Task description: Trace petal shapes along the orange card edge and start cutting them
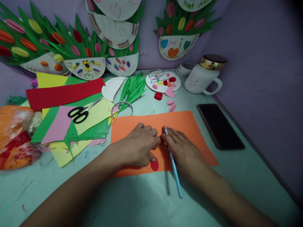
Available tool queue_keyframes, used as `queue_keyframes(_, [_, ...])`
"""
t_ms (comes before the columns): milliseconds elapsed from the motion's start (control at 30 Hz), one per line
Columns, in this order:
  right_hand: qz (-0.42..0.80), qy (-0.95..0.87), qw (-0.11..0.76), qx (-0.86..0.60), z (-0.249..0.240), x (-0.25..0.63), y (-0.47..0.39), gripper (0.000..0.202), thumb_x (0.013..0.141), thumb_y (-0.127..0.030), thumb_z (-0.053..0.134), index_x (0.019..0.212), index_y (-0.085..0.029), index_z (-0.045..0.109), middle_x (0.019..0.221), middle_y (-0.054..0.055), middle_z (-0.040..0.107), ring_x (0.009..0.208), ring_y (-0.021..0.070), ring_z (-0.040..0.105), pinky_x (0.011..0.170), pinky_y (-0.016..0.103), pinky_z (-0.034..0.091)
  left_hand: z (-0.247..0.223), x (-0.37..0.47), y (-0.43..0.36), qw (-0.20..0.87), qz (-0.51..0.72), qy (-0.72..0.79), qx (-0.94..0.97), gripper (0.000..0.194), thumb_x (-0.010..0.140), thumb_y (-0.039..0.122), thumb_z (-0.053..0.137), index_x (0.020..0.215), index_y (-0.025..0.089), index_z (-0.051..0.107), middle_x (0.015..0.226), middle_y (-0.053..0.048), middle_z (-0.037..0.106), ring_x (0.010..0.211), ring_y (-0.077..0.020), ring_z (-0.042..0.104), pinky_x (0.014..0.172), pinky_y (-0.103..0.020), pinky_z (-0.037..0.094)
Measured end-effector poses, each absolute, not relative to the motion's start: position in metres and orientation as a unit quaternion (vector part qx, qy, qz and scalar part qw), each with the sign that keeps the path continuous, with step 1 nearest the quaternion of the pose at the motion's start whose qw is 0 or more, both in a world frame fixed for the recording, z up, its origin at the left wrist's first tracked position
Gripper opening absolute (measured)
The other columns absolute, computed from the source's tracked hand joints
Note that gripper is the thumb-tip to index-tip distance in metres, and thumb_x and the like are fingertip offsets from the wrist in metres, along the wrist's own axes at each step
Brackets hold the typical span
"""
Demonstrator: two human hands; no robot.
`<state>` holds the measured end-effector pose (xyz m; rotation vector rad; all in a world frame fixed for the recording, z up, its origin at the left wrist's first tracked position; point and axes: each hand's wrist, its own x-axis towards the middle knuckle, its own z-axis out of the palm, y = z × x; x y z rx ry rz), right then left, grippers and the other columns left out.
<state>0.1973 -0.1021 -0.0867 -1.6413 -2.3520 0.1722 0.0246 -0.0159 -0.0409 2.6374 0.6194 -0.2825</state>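
Observation:
An orange sheet of paper (151,121) lies flat on the table under both hands. My left hand (137,146) rests on it with curled fingers, and whatever they may hold is hidden. One fingertip of that hand touches a small red paper oval (154,165) near the sheet's front edge. My right hand (187,149) lies close by, its fingertips almost meeting the left ones. A light blue pencil (175,173) is tucked between its thumb and fingers, the long end slanting toward me past the edge of the sheet.
To the left, black-handled scissors (81,113) lie on coloured paper sheets (63,93). Behind the orange sheet are a tape roll (121,105), green paper leaves (132,90) and a plate (149,83) with pens and paper ovals. A phone (220,126) and a mug (201,78) stand right.

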Motion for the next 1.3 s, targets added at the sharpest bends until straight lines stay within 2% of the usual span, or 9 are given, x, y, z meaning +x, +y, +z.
queue_keyframes(133, [0.080,-0.784,0.171,-0.591,-0.096,0.193,-0.105,0.019,0.093,-0.017,0.041,0.105,-0.017,0.056,0.133,0.021,0.058,0.130,0.0331,0.048,0.103,0.059,0.041,-0.041,0.024,-0.016,0.221,-0.099,0.224,0.944,0.021,0.078,0.031,0.067,0.074,0.019,0.050,0.081,-0.002,0.051,0.081,-0.0200,0.044,0.077,-0.037,0.031])
queue_keyframes(233, [0.101,-0.770,0.194,-0.599,-0.098,0.192,-0.107,0.016,0.094,-0.019,0.040,0.099,-0.020,0.055,0.134,0.019,0.057,0.131,0.0315,0.047,0.103,0.060,0.040,-0.039,0.026,-0.014,0.227,-0.113,0.227,0.940,0.021,0.077,0.031,0.068,0.075,0.019,0.051,0.082,-0.002,0.051,0.082,-0.0205,0.044,0.076,-0.036,0.030])
queue_keyframes(500, [0.117,-0.763,0.195,-0.605,-0.097,0.192,-0.106,0.015,0.095,-0.020,0.039,0.100,-0.021,0.053,0.137,0.018,0.055,0.133,0.0303,0.044,0.104,0.058,0.039,-0.032,0.030,-0.012,0.238,-0.147,0.235,0.931,0.022,0.077,0.033,0.070,0.077,0.019,0.052,0.084,-0.001,0.051,0.082,-0.0204,0.042,0.075,-0.035,0.029])
queue_keyframes(867, [0.110,-0.764,0.195,-0.605,-0.097,0.192,-0.107,0.015,0.096,-0.020,0.040,0.099,-0.020,0.054,0.137,0.017,0.055,0.132,0.0297,0.046,0.105,0.055,0.039,-0.039,0.027,-0.016,0.220,-0.113,0.232,0.941,0.023,0.076,0.030,0.068,0.073,0.019,0.047,0.082,-0.002,0.050,0.080,-0.0200,0.042,0.075,-0.037,0.031])
queue_keyframes(1300, [0.098,-0.766,0.208,-0.601,-0.099,0.191,-0.106,0.012,0.093,-0.018,0.043,0.097,-0.020,0.054,0.133,0.018,0.058,0.129,0.0317,0.049,0.103,0.057,0.041,-0.044,0.024,-0.012,0.235,-0.082,0.218,0.944,0.031,0.074,0.037,0.075,0.074,0.020,0.049,0.080,0.002,0.048,0.081,-0.0187,0.041,0.076,-0.036,0.029])
